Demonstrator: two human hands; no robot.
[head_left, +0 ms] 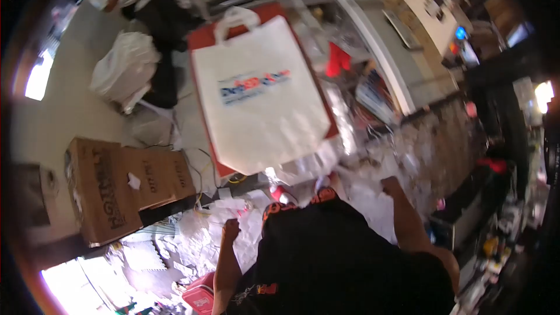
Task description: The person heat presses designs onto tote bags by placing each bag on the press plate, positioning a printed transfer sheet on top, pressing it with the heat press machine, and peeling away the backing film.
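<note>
My left hand (231,229) hangs low beside my body, its fingers curled in and nothing visible in them. On the other side my right hand (391,187) is held out from my hip, also loosely closed, with nothing seen in it. Both are apart from the large white bag (262,111), which lies flat ahead of me on a reddish-brown board (197,90). Blurred blue and red print marks the bag's front, and its looped handle (238,18) points away from me.
Cardboard boxes (154,178) stand at the left, with a white plastic bag (125,67) beyond them. Crumpled white paper and plastic (204,230) litter the floor around my feet. A red case (200,294) lies near my left arm. A counter (429,11) runs along the far right.
</note>
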